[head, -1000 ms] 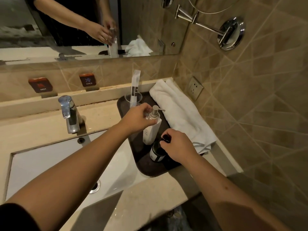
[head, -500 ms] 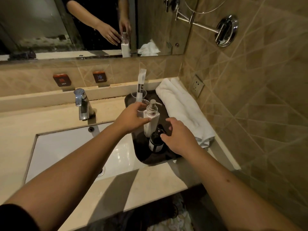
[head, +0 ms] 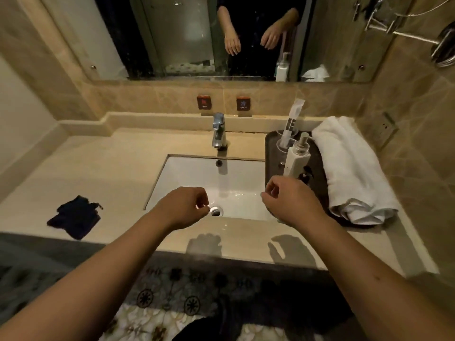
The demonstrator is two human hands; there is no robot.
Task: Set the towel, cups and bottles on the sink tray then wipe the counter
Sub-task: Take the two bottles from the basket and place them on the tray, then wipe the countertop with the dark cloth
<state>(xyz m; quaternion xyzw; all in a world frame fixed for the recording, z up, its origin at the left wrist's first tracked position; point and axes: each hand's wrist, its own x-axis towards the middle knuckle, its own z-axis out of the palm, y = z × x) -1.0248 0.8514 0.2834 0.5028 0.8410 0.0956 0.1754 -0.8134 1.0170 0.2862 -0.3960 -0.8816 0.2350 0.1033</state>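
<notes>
A dark tray [head: 270, 153] sits on the counter right of the basin. On it stand two clear cups [head: 285, 140] holding a wrapped toothbrush, a white pump bottle [head: 295, 158] and a dark bottle [head: 305, 174] mostly hidden behind my right hand. A rolled white towel [head: 349, 168] lies along the tray's right side. My left hand [head: 182, 207] hovers over the basin, fingers loosely curled, holding nothing. My right hand [head: 290, 200] hovers at the tray's near left corner, also loosely curled and empty. A dark cloth [head: 75, 216] lies on the counter at the left.
A white basin [head: 197, 183] with a drain is set into the beige counter [head: 110, 163], with a chrome faucet [head: 219, 131] behind it. A mirror spans the back wall. A wall socket [head: 386, 126] and a tiled wall close off the right side.
Both hands have let go of the bottles and pulled back toward me, the left one now over the basin. The view has shifted left, bringing the dark cloth into sight.
</notes>
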